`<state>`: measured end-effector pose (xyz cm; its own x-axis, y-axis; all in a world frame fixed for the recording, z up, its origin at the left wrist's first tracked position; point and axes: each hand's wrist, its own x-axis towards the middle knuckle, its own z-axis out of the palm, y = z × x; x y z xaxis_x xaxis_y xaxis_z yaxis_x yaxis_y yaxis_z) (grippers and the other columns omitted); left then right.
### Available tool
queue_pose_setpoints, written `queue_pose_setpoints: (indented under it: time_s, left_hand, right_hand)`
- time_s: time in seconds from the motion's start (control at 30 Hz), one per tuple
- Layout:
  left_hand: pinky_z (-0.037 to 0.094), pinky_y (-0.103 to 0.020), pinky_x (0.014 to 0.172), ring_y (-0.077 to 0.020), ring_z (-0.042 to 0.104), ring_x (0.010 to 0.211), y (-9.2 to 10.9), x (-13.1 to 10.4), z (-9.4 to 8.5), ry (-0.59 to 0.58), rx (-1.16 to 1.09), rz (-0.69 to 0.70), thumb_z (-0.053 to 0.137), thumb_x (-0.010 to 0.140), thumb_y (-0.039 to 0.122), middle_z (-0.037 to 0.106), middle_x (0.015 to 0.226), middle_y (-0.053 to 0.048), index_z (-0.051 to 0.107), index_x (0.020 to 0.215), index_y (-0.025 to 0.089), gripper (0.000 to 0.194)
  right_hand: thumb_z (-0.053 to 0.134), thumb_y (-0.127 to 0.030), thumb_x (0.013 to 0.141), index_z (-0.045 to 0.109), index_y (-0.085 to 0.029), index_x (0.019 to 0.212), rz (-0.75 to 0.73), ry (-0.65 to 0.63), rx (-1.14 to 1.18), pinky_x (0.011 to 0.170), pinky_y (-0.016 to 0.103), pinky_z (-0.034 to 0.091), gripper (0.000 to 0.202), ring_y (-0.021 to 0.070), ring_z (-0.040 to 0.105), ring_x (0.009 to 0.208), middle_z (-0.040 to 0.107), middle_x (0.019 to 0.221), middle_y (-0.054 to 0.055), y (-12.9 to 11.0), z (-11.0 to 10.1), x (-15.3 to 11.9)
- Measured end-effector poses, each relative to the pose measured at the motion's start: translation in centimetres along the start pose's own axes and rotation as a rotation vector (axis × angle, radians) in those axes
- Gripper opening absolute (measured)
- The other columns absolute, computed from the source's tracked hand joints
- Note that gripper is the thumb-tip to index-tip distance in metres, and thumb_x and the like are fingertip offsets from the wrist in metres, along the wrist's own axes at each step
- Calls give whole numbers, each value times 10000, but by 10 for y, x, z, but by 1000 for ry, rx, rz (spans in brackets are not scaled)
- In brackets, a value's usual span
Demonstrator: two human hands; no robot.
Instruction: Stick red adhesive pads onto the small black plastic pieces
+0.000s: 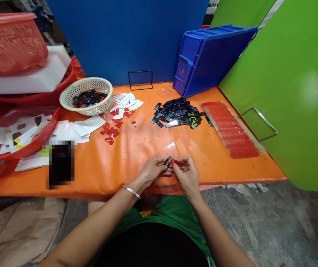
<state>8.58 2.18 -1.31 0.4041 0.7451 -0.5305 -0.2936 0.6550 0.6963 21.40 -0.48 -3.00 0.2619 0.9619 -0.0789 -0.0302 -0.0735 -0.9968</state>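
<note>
Over the front part of the orange table, my left hand point(155, 170) pinches a small flat dark piece point(169, 160) with a shiny face. Close beside it, my right hand point(187, 174) has thumb and finger closed on a small red piece point(175, 162), which touches or overlaps the dark one. Its exact shape is partly hidden by my fingers. Beyond my hands lies a pile of dark flat pieces point(175, 111), with a few olive-green pieces point(194, 120) at its right side. Loose red pieces point(111, 130) are scattered to the left.
A sheet with rows of red strips point(231, 128) lies at right. A cream basket point(103, 105) holds dark pieces. Red baskets point(11, 44) and papers point(78, 128) crowd the left. A blue crate point(214, 63) leans by the green panel point(295, 92); a blue panel point(128, 37) stands behind.
</note>
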Motion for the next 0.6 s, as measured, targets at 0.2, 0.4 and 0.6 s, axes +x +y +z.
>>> queue_pose_setpoints:
  time_s: [0.2, 0.4, 0.6]
  left_hand:
    - [544, -281, 751, -125, 663, 639, -2, 6, -8, -76, 37, -27, 621, 661, 25, 682, 726, -46, 663, 856, 78, 207]
    - [536, -314, 799, -131, 662, 668, -4, 7, -12, -96, 47, -18, 673, 661, 72, 681, 739, -53, 671, 909, 81, 248]
    - [529, -318, 815, -134, 661, 678, -2, 6, -12, -113, 57, -12, 654, 656, 67, 689, 765, -66, 682, 902, 74, 248]
  right_hand:
    - [665, -381, 739, 482, -232, 820, -7, -52, -66, 508, 272, 538, 250, 122, 568, 532, 576, 710, -24, 7, 2, -2]
    - [672, -385, 723, 485, -233, 797, -10, -55, -91, 499, 258, 527, 253, 118, 551, 541, 570, 708, -25, 5, 2, -2]
    - [673, -361, 720, 489, -240, 795, 10, -70, -63, 478, 257, 545, 233, 105, 526, 496, 557, 679, -41, 3, 4, -3]
